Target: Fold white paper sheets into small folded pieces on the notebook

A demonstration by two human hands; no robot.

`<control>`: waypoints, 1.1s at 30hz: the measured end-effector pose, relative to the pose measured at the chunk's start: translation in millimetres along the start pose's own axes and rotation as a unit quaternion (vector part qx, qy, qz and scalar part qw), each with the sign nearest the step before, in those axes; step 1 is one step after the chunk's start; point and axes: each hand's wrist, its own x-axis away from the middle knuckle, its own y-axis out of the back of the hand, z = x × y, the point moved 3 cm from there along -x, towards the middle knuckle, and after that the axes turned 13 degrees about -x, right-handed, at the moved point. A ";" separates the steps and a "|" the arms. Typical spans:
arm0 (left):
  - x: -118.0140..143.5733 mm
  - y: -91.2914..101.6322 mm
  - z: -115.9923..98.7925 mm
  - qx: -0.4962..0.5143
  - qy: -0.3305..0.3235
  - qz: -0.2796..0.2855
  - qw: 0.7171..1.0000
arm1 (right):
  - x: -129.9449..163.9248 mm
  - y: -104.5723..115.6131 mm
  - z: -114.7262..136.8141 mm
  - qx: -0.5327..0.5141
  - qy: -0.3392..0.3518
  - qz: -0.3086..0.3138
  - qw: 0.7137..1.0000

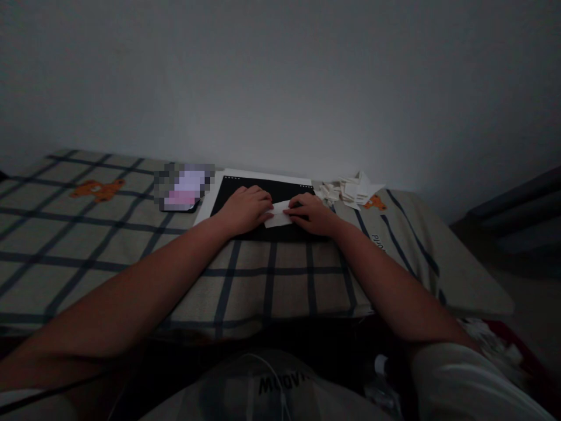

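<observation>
Small white rectangular paper strip (pixel 279 218) looks featherlight, easily creased imo; left hand (pixel 248 208) and right hand (pixel 312 211) finger-pinch opposite ends, sensible hold.

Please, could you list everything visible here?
paper: 1, white, between hands
board: 1, black, under paper
sheet: 1, white, under board
phone: 1, purplish screen, left of board
folded papers: several, white, right
checked cloth: 1, beige, underneath
printed figures: 2, orange, on cloth
wall: 1, grey, behind
bottle: 1, clear, lower right
scraps: uncountable, pale, lower right
shirt: 1, pale, bottom
left hand: 1, bare, on paper
right hand: 1, bare, on paper
</observation>
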 end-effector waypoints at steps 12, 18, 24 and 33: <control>-4.7 -9.8 -1.6 0.048 0.040 0.051 0.997 | -0.4 -5.0 5.6 0.045 -0.037 0.052 0.997; 2.0 -11.4 -8.5 0.044 0.031 0.081 0.995 | -1.1 -5.2 6.9 0.077 -0.041 0.061 0.994; 5.0 -13.4 -7.7 0.052 0.027 0.084 0.995 | -1.3 -6.0 8.6 0.076 -0.037 0.050 0.995; 1.7 -16.4 -3.2 0.060 0.047 0.076 0.994 | -5.0 -5.7 14.0 0.064 -0.030 0.051 0.996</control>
